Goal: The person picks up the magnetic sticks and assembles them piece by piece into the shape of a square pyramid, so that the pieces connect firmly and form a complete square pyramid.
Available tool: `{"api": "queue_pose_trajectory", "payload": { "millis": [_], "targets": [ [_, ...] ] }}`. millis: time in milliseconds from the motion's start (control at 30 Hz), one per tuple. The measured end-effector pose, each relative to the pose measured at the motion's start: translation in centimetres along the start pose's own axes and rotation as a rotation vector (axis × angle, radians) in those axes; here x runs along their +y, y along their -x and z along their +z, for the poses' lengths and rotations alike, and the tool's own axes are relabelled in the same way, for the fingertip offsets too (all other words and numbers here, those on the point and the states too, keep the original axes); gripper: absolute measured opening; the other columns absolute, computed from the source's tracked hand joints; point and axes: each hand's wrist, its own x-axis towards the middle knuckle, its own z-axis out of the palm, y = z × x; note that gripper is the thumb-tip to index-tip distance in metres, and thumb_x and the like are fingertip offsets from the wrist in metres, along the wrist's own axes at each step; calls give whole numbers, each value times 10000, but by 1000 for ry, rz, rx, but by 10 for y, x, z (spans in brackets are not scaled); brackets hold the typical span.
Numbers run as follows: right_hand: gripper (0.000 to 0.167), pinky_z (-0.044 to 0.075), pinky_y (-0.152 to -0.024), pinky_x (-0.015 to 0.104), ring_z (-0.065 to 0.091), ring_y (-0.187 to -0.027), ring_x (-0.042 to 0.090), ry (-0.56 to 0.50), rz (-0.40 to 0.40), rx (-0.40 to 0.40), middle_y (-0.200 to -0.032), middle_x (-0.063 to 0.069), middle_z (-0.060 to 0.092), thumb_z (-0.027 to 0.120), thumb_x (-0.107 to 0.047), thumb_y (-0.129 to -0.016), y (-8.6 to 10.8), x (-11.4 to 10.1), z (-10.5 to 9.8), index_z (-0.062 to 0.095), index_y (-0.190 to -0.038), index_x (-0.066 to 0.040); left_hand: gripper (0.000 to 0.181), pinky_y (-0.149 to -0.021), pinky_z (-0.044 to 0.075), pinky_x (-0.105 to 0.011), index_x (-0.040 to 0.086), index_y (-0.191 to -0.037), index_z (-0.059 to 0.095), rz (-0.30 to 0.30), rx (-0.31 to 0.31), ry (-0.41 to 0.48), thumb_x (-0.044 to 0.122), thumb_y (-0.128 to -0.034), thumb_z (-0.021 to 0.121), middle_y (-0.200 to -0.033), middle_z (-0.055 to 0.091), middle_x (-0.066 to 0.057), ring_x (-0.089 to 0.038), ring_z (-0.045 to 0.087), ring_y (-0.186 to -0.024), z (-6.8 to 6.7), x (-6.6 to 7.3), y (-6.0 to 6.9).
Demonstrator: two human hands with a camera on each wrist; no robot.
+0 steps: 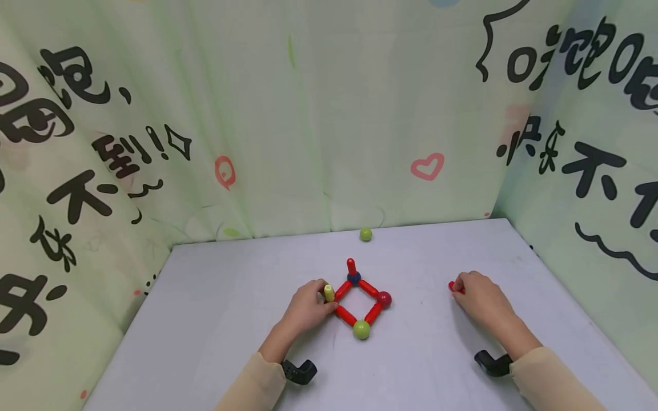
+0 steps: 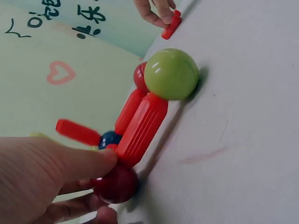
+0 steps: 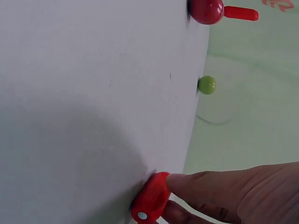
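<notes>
On the table lies a square of red magnetic rods (image 1: 346,315) joined by balls: a dark blue ball (image 1: 353,278) at the back, a red ball (image 1: 384,299) at right, a green ball (image 1: 361,329) in front. From the blue ball a red rod (image 1: 351,266) stands up. My left hand (image 1: 307,307) holds the left corner, its fingers about a dark red ball (image 2: 117,184) and the thumb against a rod end. A yellow rod (image 1: 329,293) rises at that corner. Farther right, my right hand (image 1: 479,295) pinches a red magnetic rod (image 3: 152,198) with a silvery end, low at the tabletop.
A loose green ball (image 1: 365,234) sits near the table's back edge. Printed curtains (image 1: 329,114) hang behind and beside the white table (image 1: 216,342). Each wrist carries a black camera mount, the left one (image 1: 300,372) and the right one (image 1: 492,363).
</notes>
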Motion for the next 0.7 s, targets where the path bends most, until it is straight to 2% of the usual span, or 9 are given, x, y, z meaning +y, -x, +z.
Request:
{"api": "queue_pose_trajectory", "payload": {
  "millis": [67, 133, 267, 367, 433, 533, 633, 700],
  "targets": [
    [137, 508, -666, 401, 576, -758, 251, -45, 15, -41, -859, 134, 632, 717, -57, -911, -1, -3, -1, 620, -966, 23, 247, -695, 479, -324, 118, -1020, 643, -3, -24, -18, 229, -883, 815, -899, 600, -9, -174, 545, -815, -1, 0, 3],
    [180, 518, -657, 375, 603, -763, 238, -75, 37, -81, -860, 128, 669, 728, -59, -898, -2, -7, -1, 614, -1009, 24, 260, -662, 463, -301, 148, -973, 621, 6, -57, -37, 257, -867, 831, -852, 588, 10, -156, 546, -780, -1, 0, 7],
    [319, 576, -698, 382, 649, -807, 238, -103, 65, -160, -942, 165, 709, 755, -97, -872, -4, -14, 1, 647, -1116, 77, 344, -629, 469, -280, 200, -954, 595, 16, -179, -48, 299, -813, 894, -823, 598, 52, -135, 565, -751, -2, 3, 17],
    [321, 579, -706, 372, 626, -802, 218, -111, 55, -188, -932, 122, 700, 761, -114, -863, -3, -20, 3, 681, -1114, 69, 383, -641, 487, -288, 208, -979, 606, 15, -276, -42, 253, -774, 926, -850, 620, 63, -144, 579, -770, -5, 8, 23],
    [285, 565, -695, 353, 611, -797, 200, -129, 43, -180, -928, 85, 697, 762, -119, -860, -2, -24, 5, 696, -1096, 28, 326, -668, 497, -295, 198, -985, 625, 20, -310, -34, 182, -806, 896, -877, 630, 56, -155, 579, -799, -8, 11, 25],
    [251, 543, -684, 330, 603, -807, 192, -190, 21, -144, -960, 77, 698, 763, -120, -873, -1, -33, 9, 677, -1091, -28, 155, -699, 499, -299, 177, -968, 661, 19, -308, -20, 111, -905, 786, -887, 632, 38, -161, 572, -816, -12, 13, 25],
    [273, 557, -695, 324, 636, -841, 210, -302, 3, -115, -1028, 119, 703, 760, -130, -896, -1, -44, 12, 626, -1121, -52, 20, -678, 490, -293, 135, -972, 678, -4, -239, 10, 127, -990, 673, -853, 621, 7, -162, 564, -776, -13, 15, 21],
    [296, 586, -718, 336, 663, -882, 232, -365, -16, -94, -1064, 148, 707, 756, -136, -911, -1, -52, 14, 593, -1144, -54, 61, -649, 488, -294, 100, -1003, 662, -36, -183, 46, 161, -1006, 656, -848, 611, -24, -169, 566, -736, -12, 16, 17]
  ]
}}
